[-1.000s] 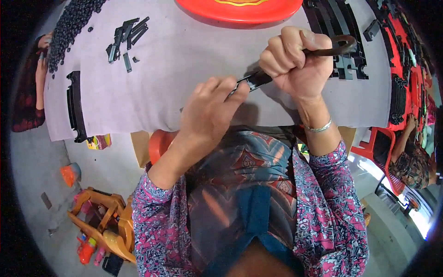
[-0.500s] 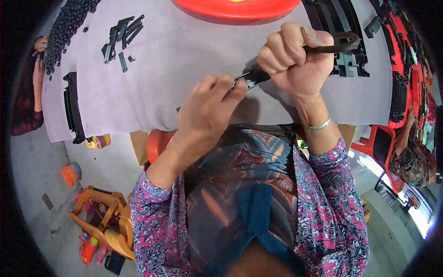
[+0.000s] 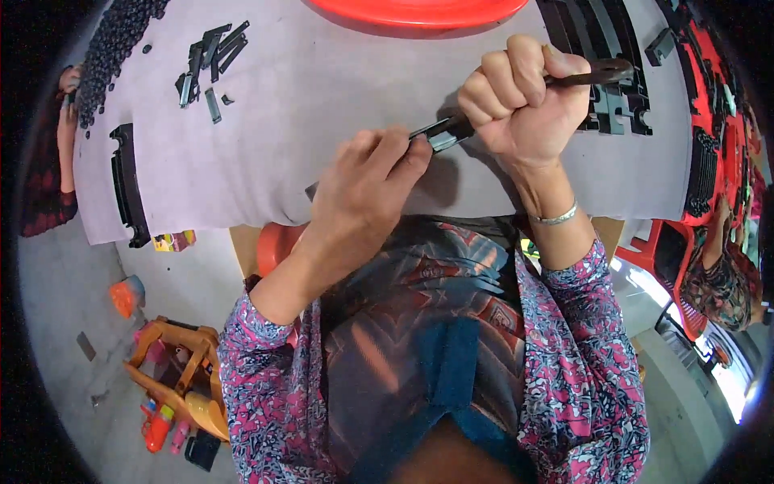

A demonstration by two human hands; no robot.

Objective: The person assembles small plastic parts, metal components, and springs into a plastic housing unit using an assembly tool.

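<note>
Above the near part of the cloth-covered table (image 3: 314, 97), my two hands work close together. My right hand (image 3: 524, 101) is a fist around a dark tool (image 3: 601, 73) with a curved, loop-like end sticking out to the right. I cannot make out the tool's kind. Between the hands shows a glossy black strip-shaped piece (image 3: 443, 141), its near end pinched in the fingers of my left hand (image 3: 363, 173). The tool's working end lies against or very near this piece; my right fist hides the exact contact.
Small black strips (image 3: 214, 52) lie scattered at the far left, near a heap of black bits (image 3: 121, 48). A long black part (image 3: 127, 185) rests by the left edge. Beyond my hands stands a red basin (image 3: 419, 18); black rails (image 3: 601, 48) lie right. Other people sit at both sides.
My right fist has shifted slightly right, and the tool's loop has turned to look narrower. More of the glossy piece shows between my hands. My left hand keeps its grip.
</note>
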